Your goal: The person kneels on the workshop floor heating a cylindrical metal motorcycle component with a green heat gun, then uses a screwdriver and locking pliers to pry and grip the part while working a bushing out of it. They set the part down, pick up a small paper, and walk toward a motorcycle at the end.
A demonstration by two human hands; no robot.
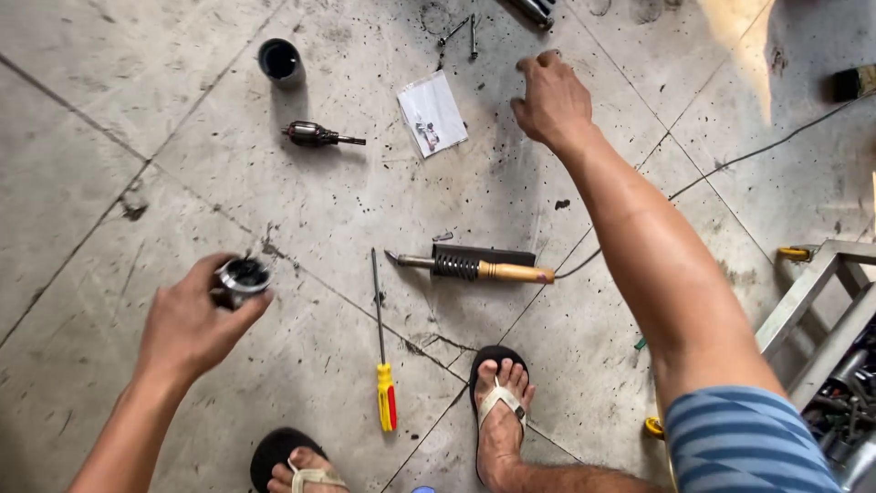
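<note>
left hand (pixel 196 319) grips metal cylinder (pixel 242 277) at fingertips

Left hand (pixel 196 319) low and near the body, forearm angled up from lower left, wrist straight; fingers curled, thumb and fingertips pinched round something small and round. Right arm stretched far forward, elbow nearly straight, forearm running up from the striped blue sleeve. Right hand (pixel 550 99) back-up, fingers bent downward and loosely spread, gripping nothing. Both feet in sandals, planted below, the right one further forward.
</note>
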